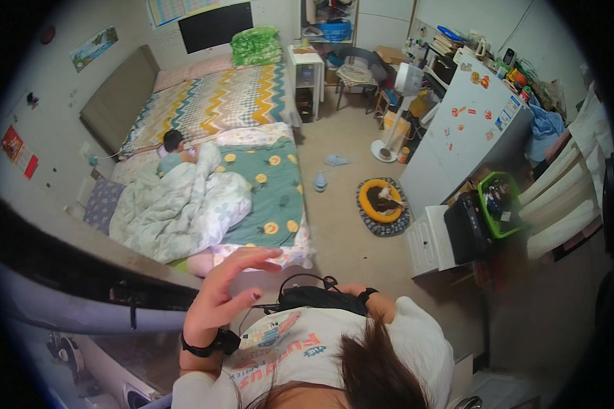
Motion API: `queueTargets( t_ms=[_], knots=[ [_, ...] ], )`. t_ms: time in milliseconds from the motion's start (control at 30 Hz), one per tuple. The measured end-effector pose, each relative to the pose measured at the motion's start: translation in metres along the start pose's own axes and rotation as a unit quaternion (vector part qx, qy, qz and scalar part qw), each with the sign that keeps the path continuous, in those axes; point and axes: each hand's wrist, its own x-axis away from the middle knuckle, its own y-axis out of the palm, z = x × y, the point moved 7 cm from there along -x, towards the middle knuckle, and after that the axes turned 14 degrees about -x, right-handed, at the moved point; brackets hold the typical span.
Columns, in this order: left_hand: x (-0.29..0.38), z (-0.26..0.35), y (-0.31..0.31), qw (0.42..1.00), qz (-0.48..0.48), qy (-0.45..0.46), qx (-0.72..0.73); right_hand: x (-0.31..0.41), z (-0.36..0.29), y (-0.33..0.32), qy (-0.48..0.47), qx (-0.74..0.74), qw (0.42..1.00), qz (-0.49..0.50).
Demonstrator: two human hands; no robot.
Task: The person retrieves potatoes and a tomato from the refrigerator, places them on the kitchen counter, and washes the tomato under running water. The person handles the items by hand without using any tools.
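Note:
My left hand point(227, 294) is raised in front of me at the left, its fingers apart and curved, with nothing in it. A black wrist device is strapped below it. My right hand point(349, 289) is low at my waist, mostly hidden beside a black bag point(320, 300). A thin black cable point(299, 276) loops above the bag, close to that hand. Whether the right fingers grip anything is unclear. Beyond my left hand, the near end of a bed carries a green blanket with a pineapple print point(266, 189).
A person point(176, 153) lies on the bed beside a rumpled quilt point(184, 209). On the floor are slippers point(320, 181), a round pet bed point(360, 204) with an animal in it, and a standing fan point(408, 79). A refrigerator point(455, 112) and white cabinet point(424, 240) stand at right.

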Motion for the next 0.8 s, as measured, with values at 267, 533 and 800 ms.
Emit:
queueTargets(
  t_ms=[267, 533, 800],
  knots=[
    [-0.176, 0.049, 0.084, 0.875, -0.189, 0.305, 0.324, 0.098, -0.028, -0.152, -0.027, -0.06, 0.994, 0.09],
    [-0.338, 0.048, 0.098, 0.732, -0.185, 0.406, 0.515, 0.172, -0.067, -0.247, -0.032, -0.11, 0.981, 0.157],
    [-0.48, -0.033, 0.078, 0.692, -0.125, 0.473, 0.531, 0.144, -0.143, -0.309, -0.077, -0.162, 0.965, 0.191]
  ],
)
